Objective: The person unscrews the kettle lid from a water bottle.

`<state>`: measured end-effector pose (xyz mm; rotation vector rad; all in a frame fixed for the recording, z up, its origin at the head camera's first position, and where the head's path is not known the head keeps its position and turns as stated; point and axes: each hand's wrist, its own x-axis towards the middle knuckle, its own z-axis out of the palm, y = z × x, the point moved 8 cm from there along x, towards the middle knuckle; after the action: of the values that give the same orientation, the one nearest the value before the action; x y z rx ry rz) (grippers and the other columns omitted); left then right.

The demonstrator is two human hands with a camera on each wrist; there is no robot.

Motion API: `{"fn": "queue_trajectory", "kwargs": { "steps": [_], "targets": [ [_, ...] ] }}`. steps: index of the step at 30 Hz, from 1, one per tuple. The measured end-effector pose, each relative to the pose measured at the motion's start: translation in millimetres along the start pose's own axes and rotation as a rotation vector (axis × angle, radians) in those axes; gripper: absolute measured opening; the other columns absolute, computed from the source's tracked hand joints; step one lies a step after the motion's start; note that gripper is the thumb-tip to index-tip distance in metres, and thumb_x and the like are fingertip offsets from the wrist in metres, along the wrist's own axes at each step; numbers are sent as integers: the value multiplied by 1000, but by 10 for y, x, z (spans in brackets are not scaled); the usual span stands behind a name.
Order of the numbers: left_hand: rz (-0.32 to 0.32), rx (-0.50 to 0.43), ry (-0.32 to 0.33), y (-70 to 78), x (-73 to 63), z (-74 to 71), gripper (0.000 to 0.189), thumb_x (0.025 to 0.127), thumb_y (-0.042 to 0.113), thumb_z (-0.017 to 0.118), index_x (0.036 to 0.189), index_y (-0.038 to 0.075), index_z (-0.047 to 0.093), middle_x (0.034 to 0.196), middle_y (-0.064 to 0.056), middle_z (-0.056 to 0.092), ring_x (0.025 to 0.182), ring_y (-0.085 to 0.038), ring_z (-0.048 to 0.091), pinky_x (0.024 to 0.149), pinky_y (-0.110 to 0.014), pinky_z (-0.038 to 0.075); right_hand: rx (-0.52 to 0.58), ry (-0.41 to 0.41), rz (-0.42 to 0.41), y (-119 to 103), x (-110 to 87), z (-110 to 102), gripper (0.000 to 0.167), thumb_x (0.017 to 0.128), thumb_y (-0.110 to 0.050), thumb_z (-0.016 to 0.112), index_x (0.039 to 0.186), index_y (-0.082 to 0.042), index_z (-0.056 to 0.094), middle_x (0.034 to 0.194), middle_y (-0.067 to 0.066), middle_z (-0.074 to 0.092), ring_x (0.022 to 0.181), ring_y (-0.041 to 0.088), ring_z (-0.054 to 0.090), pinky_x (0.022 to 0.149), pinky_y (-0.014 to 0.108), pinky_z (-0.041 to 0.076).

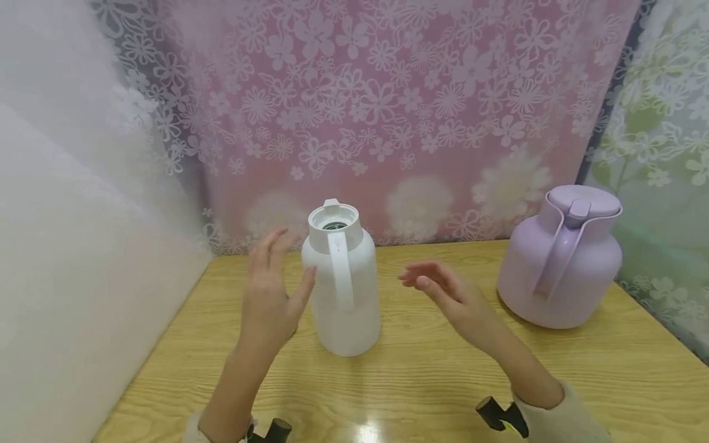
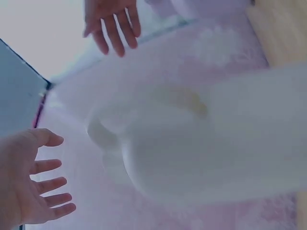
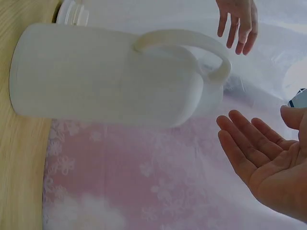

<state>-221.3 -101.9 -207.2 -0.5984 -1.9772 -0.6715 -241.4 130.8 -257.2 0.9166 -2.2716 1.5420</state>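
Observation:
A white thermos jug (image 1: 354, 307) stands upright on the wooden table, its mouth uncovered and its handle facing me. To its left is my left hand (image 1: 268, 295), fingers spread and thumb near the jug's side; whether they touch is unclear in the head view. My right hand (image 1: 451, 298) hovers to the right of the jug, apart from it, fingers loosely bent and holding nothing. The right wrist view shows a white lid (image 3: 74, 13) on the table beyond the jug. In the head view my left hand mostly hides that spot.
A lilac thermos jug (image 1: 559, 264) with its lid on stands at the table's right side. Behind the table (image 1: 432, 381) hangs a pink floral curtain (image 1: 382, 111). A pale wall (image 1: 83, 246) borders the left edge.

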Motion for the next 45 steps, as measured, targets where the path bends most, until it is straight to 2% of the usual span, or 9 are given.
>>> {"fn": "queue_trajectory", "kwargs": {
  "steps": [10, 15, 20, 27, 31, 36, 40, 42, 45],
  "targets": [
    [133, -201, -130, 782, 185, 553, 44, 86, 21, 62, 124, 4, 47, 134, -12, 38, 124, -25, 35, 97, -38, 34, 131, 141, -252, -113, -409, -860, 28, 94, 12, 33, 119, 15, 46, 113, 14, 60, 104, 18, 57, 86, 22, 43],
    [97, -272, -234, 1030, 193, 936, 46, 89, 25, 61, 128, 8, 43, 136, -10, 35, 123, -23, 35, 96, -37, 36, 88, 236, -203, -21, -592, -1307, 29, 95, 11, 32, 122, 16, 42, 114, 11, 60, 105, 15, 56, 86, 18, 42],
    [46, -304, -336, 1127, 208, 1394, 45, 93, 32, 54, 131, 11, 42, 139, -6, 32, 127, -18, 32, 96, -35, 37, 47, 374, -194, 74, -759, -1690, 29, 95, 9, 36, 122, 19, 40, 113, 9, 62, 103, 13, 57, 86, 17, 41],
    [32, -321, -415, 1196, 195, 2069, 47, 95, 34, 50, 134, 10, 40, 140, -7, 31, 128, -16, 30, 99, -30, 33, -333, 599, -5, 342, -1043, -2146, 31, 97, -3, 40, 127, 3, 47, 111, -11, 60, 99, 1, 55, 81, 9, 40],
    [-4, -337, -466, 1192, 177, 2454, 47, 95, 35, 49, 135, 12, 40, 139, -5, 32, 129, -15, 29, 100, -30, 31, -398, 664, 85, 550, -1159, -2319, 32, 97, -6, 43, 129, -4, 47, 112, -16, 55, 99, -4, 52, 79, 6, 38],
    [-44, -390, -547, 1201, 171, 2843, 51, 95, 37, 47, 141, 19, 34, 145, -2, 26, 132, -13, 22, 99, -35, 33, -464, 610, 250, 930, -1232, -2478, 45, 97, -17, 46, 141, -18, 34, 136, -9, 38, 118, -1, 37, 98, 14, 26],
    [-79, -455, -591, 1186, 153, 3071, 56, 95, 38, 47, 145, 23, 27, 149, -2, 19, 133, -18, 20, 99, -42, 32, -436, 476, 343, 1278, -1208, -2525, 62, 96, -20, 49, 148, -24, 15, 151, 9, 9, 133, 32, 16, 106, 41, 17],
    [-94, -495, -612, 1178, 134, 3193, 59, 94, 39, 48, 146, 25, 23, 150, -2, 16, 133, -20, 19, 100, -43, 31, -416, 427, 352, 1409, -1188, -2537, 68, 95, -20, 50, 149, -22, 9, 150, 17, 0, 128, 50, 12, 103, 53, 18],
    [-118, -551, -650, 1178, 105, 3372, 64, 93, 40, 51, 147, 27, 20, 151, -1, 13, 134, -19, 16, 100, -45, 29, -416, 397, 348, 1541, -1166, -2552, 74, 94, -19, 52, 149, -16, 3, 148, 24, -1, 120, 61, 15, 94, 62, 23]
  ]
}}
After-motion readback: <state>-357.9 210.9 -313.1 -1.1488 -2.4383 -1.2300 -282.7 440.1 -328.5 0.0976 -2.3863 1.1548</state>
